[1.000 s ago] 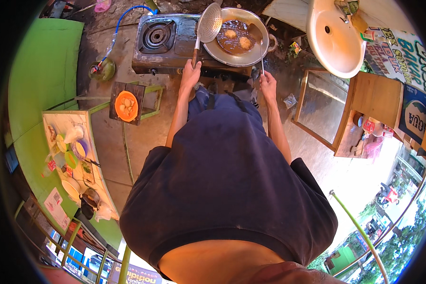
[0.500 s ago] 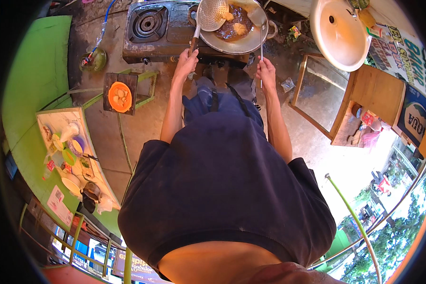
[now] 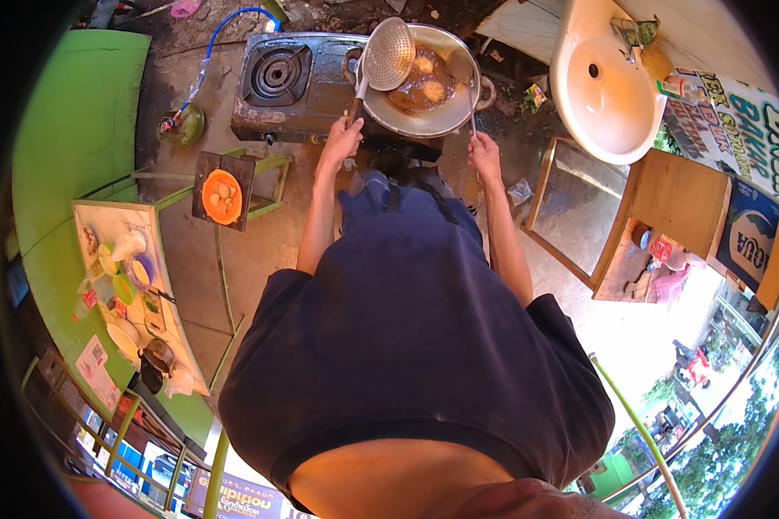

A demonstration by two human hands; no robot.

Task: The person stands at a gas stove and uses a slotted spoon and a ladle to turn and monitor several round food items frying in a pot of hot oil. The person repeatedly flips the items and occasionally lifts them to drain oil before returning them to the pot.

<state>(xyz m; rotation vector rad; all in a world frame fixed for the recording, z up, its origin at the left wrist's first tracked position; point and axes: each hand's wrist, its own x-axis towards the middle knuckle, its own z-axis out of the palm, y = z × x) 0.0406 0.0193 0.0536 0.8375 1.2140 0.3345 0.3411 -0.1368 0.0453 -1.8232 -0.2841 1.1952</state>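
A wide metal wok holding dark, bubbling oil sits over the right side of a gas stove. Two golden fried pieces, a farther fritter and a nearer fritter, float in the oil. My left hand is closed around the handle of a perforated skimmer. Its round head hangs over the wok's left part and looks empty. My right hand grips the long thin handle of a metal spatula, whose blade is at the wok's right inner side.
An unused burner is left of the wok. An orange bowl with pale round pieces rests on a small stand. A cluttered table stands at left, a white sink at right. A glass-paned wooden frame is nearby.
The view has shifted, so the stove and wok appear lower. The skimmer head sits slightly farther back over the wok, away from the farther fritter. Both hands keep their tools.
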